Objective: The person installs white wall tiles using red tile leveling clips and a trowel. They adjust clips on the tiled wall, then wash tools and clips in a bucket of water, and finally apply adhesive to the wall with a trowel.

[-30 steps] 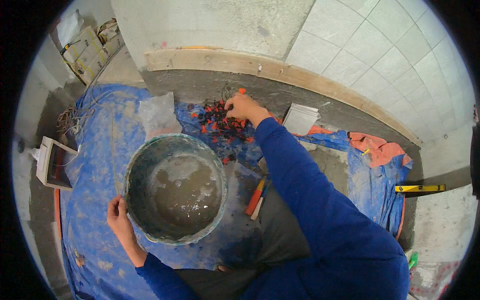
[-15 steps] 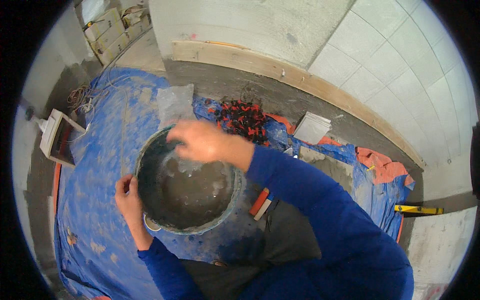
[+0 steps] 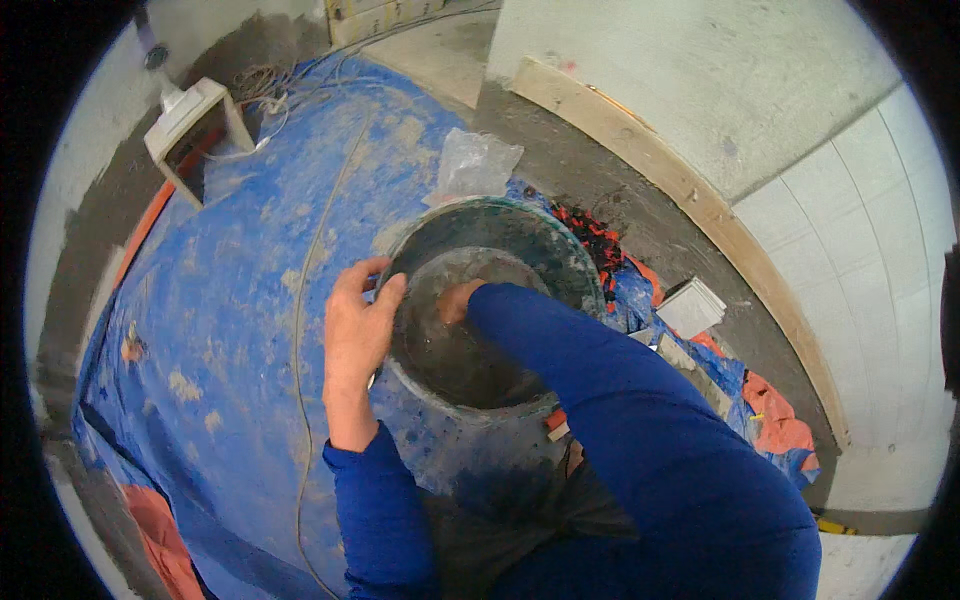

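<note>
A round dark bucket (image 3: 548, 240) stands on the blue tarp, holding murky grey-brown water (image 3: 440, 362). At its left rim, my left hand (image 3: 358, 318) grips the edge, with the thumb on the inner side. My right arm, in a blue sleeve, reaches across the bucket. Inside it, my right hand (image 3: 458, 302) is down at the water; its fingers are hidden, so I cannot see whether they hold anything. A clear plastic bag (image 3: 475, 163) lies just beyond the far rim.
Blue tarp (image 3: 245, 330) covers the floor, a cable (image 3: 305, 290) running along it. Red and black small pieces (image 3: 592, 238) and stacked white tiles (image 3: 692, 307) lie right of the bucket. A white frame-like box (image 3: 190, 110) stands far left. A wooden board (image 3: 690, 185) edges the wall.
My right hand has gone from above the bucket down into it. My left hand still holds the rim, its grip shifted. The view has swung, so the bucket appears further right.
</note>
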Available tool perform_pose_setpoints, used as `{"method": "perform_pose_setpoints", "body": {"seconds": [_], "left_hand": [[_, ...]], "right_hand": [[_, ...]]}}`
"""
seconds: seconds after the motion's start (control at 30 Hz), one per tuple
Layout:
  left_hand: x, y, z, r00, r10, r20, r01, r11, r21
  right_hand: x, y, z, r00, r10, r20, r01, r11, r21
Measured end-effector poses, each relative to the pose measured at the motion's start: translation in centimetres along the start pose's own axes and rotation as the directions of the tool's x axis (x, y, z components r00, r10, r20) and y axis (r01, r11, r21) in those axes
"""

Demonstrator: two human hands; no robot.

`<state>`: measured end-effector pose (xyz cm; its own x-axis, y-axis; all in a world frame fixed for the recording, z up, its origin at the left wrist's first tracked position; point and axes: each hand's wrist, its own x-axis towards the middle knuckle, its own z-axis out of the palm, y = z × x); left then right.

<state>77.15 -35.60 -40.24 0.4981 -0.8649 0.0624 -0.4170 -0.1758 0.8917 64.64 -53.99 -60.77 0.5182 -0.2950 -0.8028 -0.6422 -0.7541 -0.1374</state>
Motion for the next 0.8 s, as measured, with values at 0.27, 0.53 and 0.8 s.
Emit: {"method": "perform_pose_setpoints", "body": {"seconds": [0.27, 0.53, 0.8], "left_hand": [[0.1, -1.3, -2.2, 1.0, -0.017, 0.009, 0.018, 0.998, -0.054], [-0.1, -2.8, -4.0, 1.0, -0.009, -0.03, 0.008, 0.999, -0.034], [-0.4, -2.9, -4.6, 0.999, -0.025, -0.039, 0.024, 0.999, -0.037]], "right_hand": [[0.9, 0.2, 4.7, 0.998, 0.022, -0.055, -0.029, 0.991, -0.13], [-0.1, -0.3, 7.9, 0.999, -0.027, 0.016, 0.03, 0.978, -0.205], [-1.7, 1.6, 10.3, 0.994, -0.055, 0.098, 0.078, 0.965, -0.251]]}}
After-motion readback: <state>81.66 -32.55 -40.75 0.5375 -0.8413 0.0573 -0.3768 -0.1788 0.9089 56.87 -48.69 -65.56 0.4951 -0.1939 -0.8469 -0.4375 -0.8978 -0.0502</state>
